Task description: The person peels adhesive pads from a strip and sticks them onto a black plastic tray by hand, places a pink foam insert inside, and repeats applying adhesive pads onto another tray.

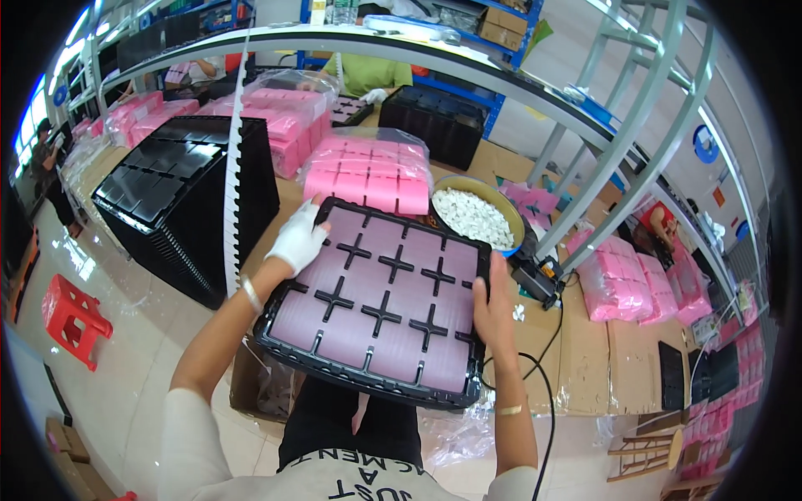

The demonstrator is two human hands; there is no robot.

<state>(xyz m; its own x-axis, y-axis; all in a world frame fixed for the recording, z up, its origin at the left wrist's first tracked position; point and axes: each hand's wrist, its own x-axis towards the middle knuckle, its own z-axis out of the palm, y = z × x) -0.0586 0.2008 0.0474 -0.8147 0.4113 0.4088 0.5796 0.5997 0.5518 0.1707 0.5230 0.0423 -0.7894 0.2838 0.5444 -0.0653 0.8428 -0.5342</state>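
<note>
Both my hands hold a black plastic tray (364, 377) in front of my body, slightly tilted, over the near edge of the workbench. Pale pink-purple sheet material (361, 282) shows in its cells, between black cross-shaped dividers. My left hand (299, 240), in a white glove, grips the tray's far left edge. Bare, my right hand (494, 311) clasps the right edge, thumb on the rim. Just beyond the tray lies a plastic-wrapped pink bundle (365, 174). A round basin (520, 224) of small white pieces (473, 219) stands by the tray's far right corner.
A tall stack of black trays (188, 196) stands at left. Right of the basin sits a black device (536, 282) with a hanging cable. Metal posts (639, 134) rise at right. A red stool (77, 321) and a wooden stool (647, 455) stand on the floor. A person in green (372, 75) works opposite.
</note>
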